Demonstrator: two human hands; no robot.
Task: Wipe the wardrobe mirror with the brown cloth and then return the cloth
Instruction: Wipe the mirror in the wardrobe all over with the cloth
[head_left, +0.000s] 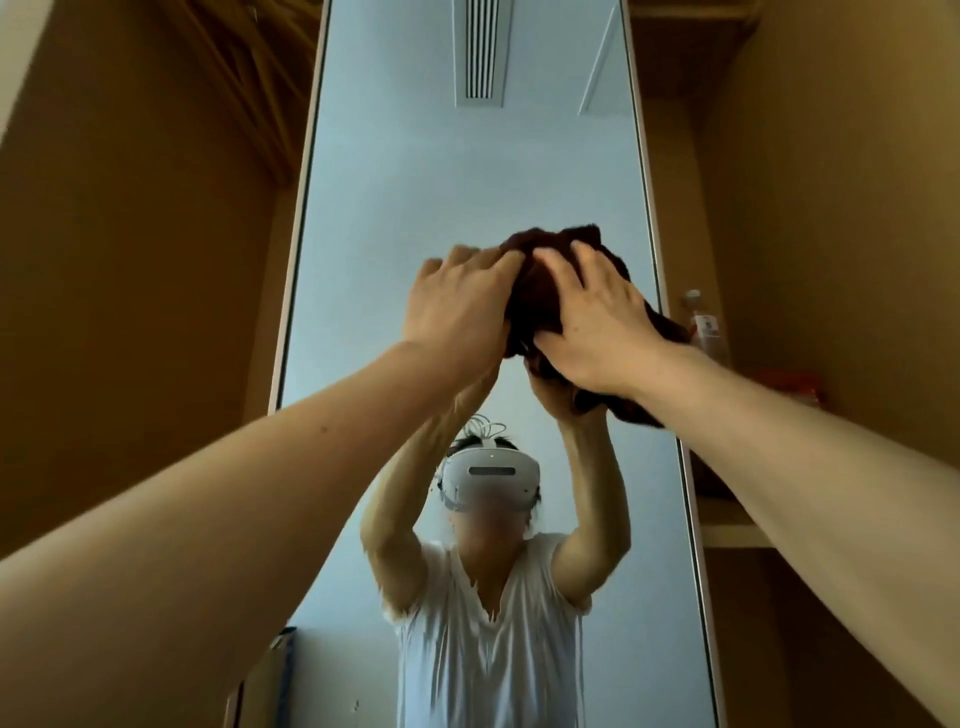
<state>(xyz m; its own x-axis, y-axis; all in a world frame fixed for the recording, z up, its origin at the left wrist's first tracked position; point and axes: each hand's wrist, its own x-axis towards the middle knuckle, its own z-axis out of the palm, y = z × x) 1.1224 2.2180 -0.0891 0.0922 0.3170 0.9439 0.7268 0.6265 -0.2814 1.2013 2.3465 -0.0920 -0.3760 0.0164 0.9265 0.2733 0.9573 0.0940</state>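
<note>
Head view: looks like the wiping stage, somewhere in its course. Bunched dark brown cloth (540, 312) of soft towelling held up against the glass of the tall, narrow wardrobe mirror (467, 171), about mid-height and toward its right edge. Hard to tell from the glass which parts are already wiped, with no plain streaks or wet marks to go by. Left to do, on this reading: the rest of the pane, then carrying the cloth back to its place, that place not identifiable here. Return step not yet begun.

Cloth caught between both hands and the mirror. Left hand (457, 306) on the cloth's left edge, fingers bent onto the fabric. Right hand (597, 332) over its middle and lower right, fingers spread and curved across the bunch, thumb hooked round the lower edge. Both raised on outstretched arms, side by side, very near each other. Cloth's top showing above the fingertips, a fold hanging out below the right wrist. Just beside the mirror's right edge, a pale wooden shelf (737, 530) and, higher up, a clear plastic bottle (701, 322)
</note>
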